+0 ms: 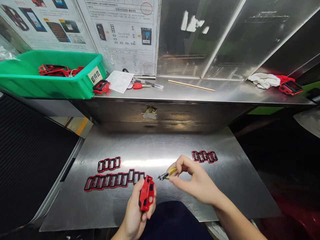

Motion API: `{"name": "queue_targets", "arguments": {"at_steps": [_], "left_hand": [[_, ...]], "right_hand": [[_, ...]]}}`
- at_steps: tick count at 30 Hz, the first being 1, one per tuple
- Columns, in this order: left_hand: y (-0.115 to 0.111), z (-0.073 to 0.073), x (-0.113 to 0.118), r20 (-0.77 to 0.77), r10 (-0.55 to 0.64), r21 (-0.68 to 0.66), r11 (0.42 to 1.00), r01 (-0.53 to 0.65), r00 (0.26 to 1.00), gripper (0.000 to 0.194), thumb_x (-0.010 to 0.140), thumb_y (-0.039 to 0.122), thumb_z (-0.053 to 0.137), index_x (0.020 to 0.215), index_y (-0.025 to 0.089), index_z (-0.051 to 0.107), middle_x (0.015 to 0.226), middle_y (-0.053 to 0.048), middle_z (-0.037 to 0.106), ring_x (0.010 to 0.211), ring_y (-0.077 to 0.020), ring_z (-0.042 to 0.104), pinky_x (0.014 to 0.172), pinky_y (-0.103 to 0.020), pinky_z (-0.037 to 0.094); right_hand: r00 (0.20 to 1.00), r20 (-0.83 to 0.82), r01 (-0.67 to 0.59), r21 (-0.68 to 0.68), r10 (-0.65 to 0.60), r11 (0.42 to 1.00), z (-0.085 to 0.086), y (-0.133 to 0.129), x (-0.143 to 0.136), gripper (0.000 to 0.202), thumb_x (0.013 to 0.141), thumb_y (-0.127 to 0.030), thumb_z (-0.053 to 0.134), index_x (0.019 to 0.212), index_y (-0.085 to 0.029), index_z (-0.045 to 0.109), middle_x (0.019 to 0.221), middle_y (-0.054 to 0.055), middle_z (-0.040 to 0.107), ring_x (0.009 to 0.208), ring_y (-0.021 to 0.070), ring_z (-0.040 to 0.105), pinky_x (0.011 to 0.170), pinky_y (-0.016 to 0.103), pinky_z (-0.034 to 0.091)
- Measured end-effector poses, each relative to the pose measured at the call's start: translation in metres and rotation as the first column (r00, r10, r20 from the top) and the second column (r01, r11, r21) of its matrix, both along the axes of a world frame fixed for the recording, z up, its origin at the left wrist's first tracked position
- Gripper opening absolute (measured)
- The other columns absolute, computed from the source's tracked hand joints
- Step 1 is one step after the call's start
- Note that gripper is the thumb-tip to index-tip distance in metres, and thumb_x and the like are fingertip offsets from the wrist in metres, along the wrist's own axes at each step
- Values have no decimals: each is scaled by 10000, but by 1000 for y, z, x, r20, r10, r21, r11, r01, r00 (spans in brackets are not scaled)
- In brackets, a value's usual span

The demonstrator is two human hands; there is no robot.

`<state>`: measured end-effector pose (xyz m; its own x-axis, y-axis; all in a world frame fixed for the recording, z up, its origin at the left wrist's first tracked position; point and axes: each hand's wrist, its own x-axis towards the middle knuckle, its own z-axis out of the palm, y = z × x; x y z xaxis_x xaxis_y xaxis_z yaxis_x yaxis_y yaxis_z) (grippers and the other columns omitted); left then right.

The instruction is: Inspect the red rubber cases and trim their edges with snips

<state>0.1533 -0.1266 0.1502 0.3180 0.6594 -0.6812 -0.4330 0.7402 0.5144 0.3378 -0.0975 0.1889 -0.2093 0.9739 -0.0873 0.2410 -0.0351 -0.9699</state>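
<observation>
Low over the metal table, my left hand [136, 208] is wrapped round a red plastic frame with black edging [147, 193], tilted so its side faces up. A round hole shows near its lower end. My right hand [193, 180] grips small nippers with yellow handles [172, 172]. Their metal jaws point left toward the red frame, apart from it. Behind my left hand lies a long row of red-and-black frames [107, 181], with a shorter row [109, 164] beyond it. Another group of frames [205, 156] sits past my right hand.
A steel shelf [175, 91] crosses behind the table [160, 146]. On it stand a green bin [82, 85] holding red parts, a paper slip [121, 81], pens [150, 83], a wooden stick [191, 85] and a white cloth [264, 81]. A black ribbed surface [32, 160] borders the left.
</observation>
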Motion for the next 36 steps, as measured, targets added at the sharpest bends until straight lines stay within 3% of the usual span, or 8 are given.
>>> {"name": "queue_targets", "arguments": {"at_steps": [7, 10, 14, 18, 22, 28, 31, 36], "left_hand": [[-2, 1, -5, 176, 17, 46, 999, -26, 984, 524, 726, 646, 641, 608, 135, 637, 339, 92, 332, 338, -10, 201, 416, -178, 165], [-2, 7, -6, 203, 2, 56, 998, -14, 979, 518, 753, 635, 630, 621, 134, 643, 358, 85, 357, 349, -12, 213, 425, -180, 163], [-1, 7, -6, 184, 4, 62, 998, -15, 983, 522, 754, 638, 627, 619, 134, 640, 364, 83, 359, 348, -14, 223, 417, -183, 140], [-3, 1, 0, 87, 16, 80, 997, -23, 996, 540, 738, 662, 622, 596, 141, 612, 349, 82, 362, 346, -18, 231, 407, -177, 135], [-10, -2, 5, -139, 26, 112, 994, -10, 990, 581, 682, 716, 625, 529, 166, 520, 337, 68, 395, 347, -35, 271, 391, -175, 180], [-14, -6, 5, -311, 75, 141, 990, -32, 947, 614, 620, 775, 625, 546, 178, 504, 359, 67, 428, 343, -47, 319, 378, -179, 182], [-12, -7, 3, -233, 36, 109, 994, -11, 972, 629, 593, 788, 634, 552, 168, 537, 372, 63, 448, 339, -37, 307, 374, -176, 174], [-10, -1, 3, -95, -17, 94, 995, 26, 995, 625, 653, 750, 628, 497, 155, 518, 340, 71, 398, 343, -15, 269, 401, -166, 180]], "right_hand": [[961, 269, 140, -260, -68, 955, -128, 8, 11, 205, 797, -224, 661, 723, -190, 473, 660, -46, 525, 648, 146, 535, 700, 326, 455], [945, 316, 178, -277, -85, 944, -153, -4, 3, 146, 857, -280, 642, 825, -156, 573, 840, 8, 592, 819, 180, 580, 801, 380, 468], [971, 220, 143, -239, -90, 960, -129, -12, -10, 270, 800, -210, 623, 1067, -178, 600, 1027, 78, 612, 1029, 237, 541, 954, 425, 392], [999, -31, -39, -240, 33, 970, -67, -15, -27, 392, 835, -264, 533, 1219, -200, 573, 770, -11, 588, 728, 153, 562, 724, 296, 464], [983, -180, -75, -242, 32, 967, -26, -20, -46, 425, 748, -204, 591, 1172, -195, 629, 619, -73, 444, 557, 97, 402, 564, 228, 348], [957, -278, -149, -240, 80, 959, -24, -24, -52, 332, 824, -196, 504, 1148, -188, 575, 592, -82, 416, 520, 103, 387, 535, 228, 320], [934, -319, -238, -209, 164, 949, -20, -25, -42, 307, 918, -261, 448, 1215, -203, 505, 696, -54, 460, 622, 123, 446, 638, 262, 380], [936, -341, -182, -254, 88, 950, -16, -25, -34, 356, 921, -298, 484, 1270, -229, 488, 690, -64, 393, 638, 121, 397, 656, 263, 358]]}}
